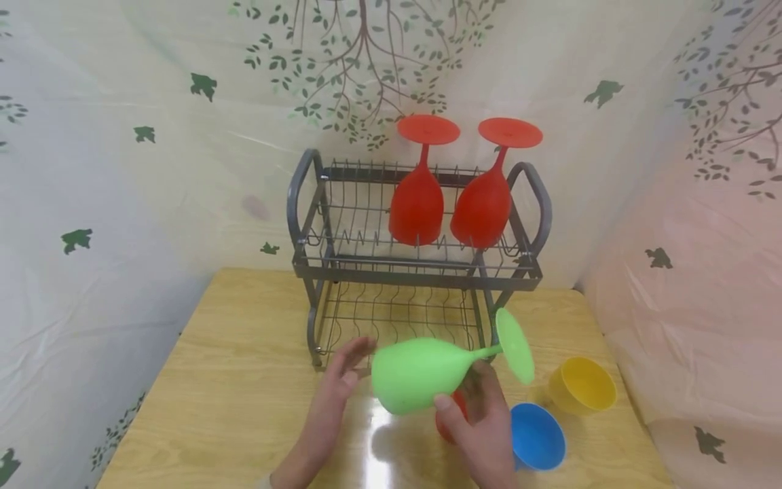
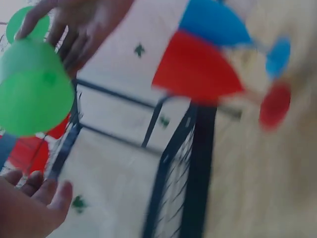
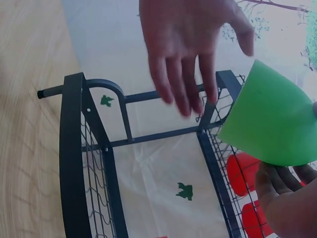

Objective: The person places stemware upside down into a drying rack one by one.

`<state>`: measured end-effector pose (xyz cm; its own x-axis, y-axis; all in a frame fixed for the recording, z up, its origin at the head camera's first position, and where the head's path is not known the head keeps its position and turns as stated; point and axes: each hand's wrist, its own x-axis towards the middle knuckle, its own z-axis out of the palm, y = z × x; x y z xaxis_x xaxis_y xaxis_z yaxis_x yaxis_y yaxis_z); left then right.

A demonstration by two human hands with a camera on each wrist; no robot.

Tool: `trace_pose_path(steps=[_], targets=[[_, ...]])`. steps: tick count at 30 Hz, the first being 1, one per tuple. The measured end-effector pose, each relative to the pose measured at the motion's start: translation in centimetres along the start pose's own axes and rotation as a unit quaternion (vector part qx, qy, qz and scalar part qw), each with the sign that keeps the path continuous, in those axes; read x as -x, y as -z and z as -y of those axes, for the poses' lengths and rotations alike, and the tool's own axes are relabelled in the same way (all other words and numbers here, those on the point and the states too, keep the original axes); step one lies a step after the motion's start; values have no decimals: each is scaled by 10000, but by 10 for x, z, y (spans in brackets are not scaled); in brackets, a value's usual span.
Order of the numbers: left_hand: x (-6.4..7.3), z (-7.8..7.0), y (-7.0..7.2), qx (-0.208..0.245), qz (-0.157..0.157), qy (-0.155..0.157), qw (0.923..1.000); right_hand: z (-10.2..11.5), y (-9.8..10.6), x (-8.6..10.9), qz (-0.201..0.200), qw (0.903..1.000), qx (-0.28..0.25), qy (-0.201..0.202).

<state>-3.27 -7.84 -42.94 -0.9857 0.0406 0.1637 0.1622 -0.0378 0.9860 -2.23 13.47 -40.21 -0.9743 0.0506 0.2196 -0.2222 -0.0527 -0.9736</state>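
A light green plastic goblet (image 1: 421, 375) hangs tilted on its side over the table, its mouth to the left and its round foot to the right. My right hand (image 1: 479, 421) grips it by the bowl near the stem, thumb on the near side. Just left of the mouth is my left hand (image 1: 332, 394), fingers loosely spread and holding nothing; a gap shows between it and the goblet in the right wrist view. Two red goblets (image 1: 417, 204) stand upside down on the upper tier of a dark metal dish rack (image 1: 415, 275).
Right of the right hand, a blue goblet (image 1: 539, 436) and a yellow goblet (image 1: 583, 386) stand on the wooden table (image 1: 232, 380). Another red goblet (image 1: 444, 429) is partly hidden behind the right hand. Patterned cloth (image 1: 153, 190) hangs behind the rack and at both sides.
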Motion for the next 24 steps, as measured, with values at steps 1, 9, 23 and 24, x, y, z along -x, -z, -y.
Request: trace_pose_path(steps=[1, 9, 23, 24], targets=[[-2, -2, 4, -373, -146, -237, 9989, 1, 1, 0, -21, 10000, 21, 20], [-44, -18, 35, -2987, -1123, -4151, 8520, 8, 7, -2, -139, 9996, 214, -115], [-83, -34, 75, -4861, -1606, -3979, 7613, 14, 9, -4, -186, 9997, 178, -12], [-83, -34, 76, -4945, -1570, -3904, 7605, 14, 9, -4, -177, 9997, 176, -2]])
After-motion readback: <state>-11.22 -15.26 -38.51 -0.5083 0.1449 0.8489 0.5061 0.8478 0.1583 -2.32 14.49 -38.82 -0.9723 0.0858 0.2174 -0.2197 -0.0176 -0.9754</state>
